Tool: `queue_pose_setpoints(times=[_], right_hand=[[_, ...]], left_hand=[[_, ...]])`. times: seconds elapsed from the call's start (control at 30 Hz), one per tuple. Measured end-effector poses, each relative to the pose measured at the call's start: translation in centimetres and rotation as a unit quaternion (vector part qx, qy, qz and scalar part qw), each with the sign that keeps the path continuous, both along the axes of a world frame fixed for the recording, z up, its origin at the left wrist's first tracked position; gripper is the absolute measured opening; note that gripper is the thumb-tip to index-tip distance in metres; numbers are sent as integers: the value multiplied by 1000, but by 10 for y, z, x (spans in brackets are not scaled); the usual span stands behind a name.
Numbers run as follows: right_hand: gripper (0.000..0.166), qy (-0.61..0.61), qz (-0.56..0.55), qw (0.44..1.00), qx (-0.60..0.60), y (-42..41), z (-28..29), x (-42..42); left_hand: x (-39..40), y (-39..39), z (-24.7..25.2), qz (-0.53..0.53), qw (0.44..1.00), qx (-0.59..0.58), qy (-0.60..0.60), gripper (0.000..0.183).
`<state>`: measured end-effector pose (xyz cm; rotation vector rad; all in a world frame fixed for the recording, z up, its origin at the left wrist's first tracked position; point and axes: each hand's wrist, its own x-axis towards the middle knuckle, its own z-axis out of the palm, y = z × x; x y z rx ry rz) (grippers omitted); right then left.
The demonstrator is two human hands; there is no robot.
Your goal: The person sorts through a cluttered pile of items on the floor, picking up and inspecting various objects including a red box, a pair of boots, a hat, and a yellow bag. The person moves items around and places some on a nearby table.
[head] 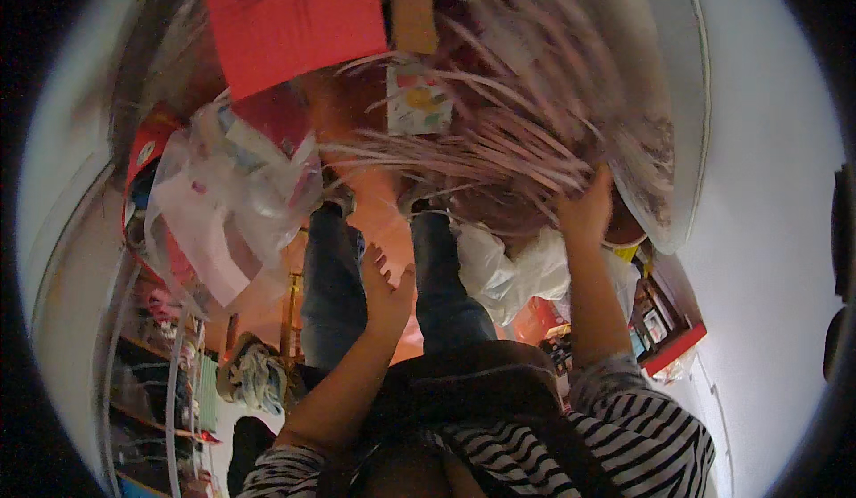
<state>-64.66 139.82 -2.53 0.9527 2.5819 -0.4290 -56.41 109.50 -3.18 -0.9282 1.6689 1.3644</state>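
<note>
My right hand [587, 210] is closed around one end of a bundle of long, thin pinkish strips [495, 150]. Their loose ends fan out leftward in front of my feet, and some are blurred. The strips' material cannot be told. Held low between my knees, my left hand [388, 287] has its fingers apart and nothing in it. Beyond the bundle lies a small box or packet with a printed picture [420, 107]. More strips [562, 36] spread behind my right hand, partly under clear plastic sheeting.
Clear plastic bags [234, 197] bulge at left, near a red cardboard piece [301, 36]. A brown cardboard strip [413, 10] stands at the top. White plastic [515, 270] lies beside my right leg. A shelf rack [174, 377] is at lower left, and a white wall [762, 163] rises at right.
</note>
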Motion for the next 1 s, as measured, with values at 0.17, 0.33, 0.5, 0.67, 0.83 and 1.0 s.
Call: queue_pose_setpoints(times=[0.17,0.33,0.5,0.67,0.83,1.0], right_hand=[[68,145,-110,983,11,60,94,52],[73,126,-63,976,164,98,194,50],[69,157,-57,978,127,78,259,2],[53,239,-56,969,42,78,302,-12],[49,274,78,958,26,19,332,-108],[50,291,47,945,-143,-27,302,-217]], left_hand=[[1,5,11,-51,998,-20,11,70],[22,15,22,-5,999,15,48,74],[38,8,14,-77,991,-21,102,76],[34,-24,31,-77,992,-51,86,78],[56,-49,11,-69,986,-122,89,76],[58,-63,1,-63,985,-137,87,80]])
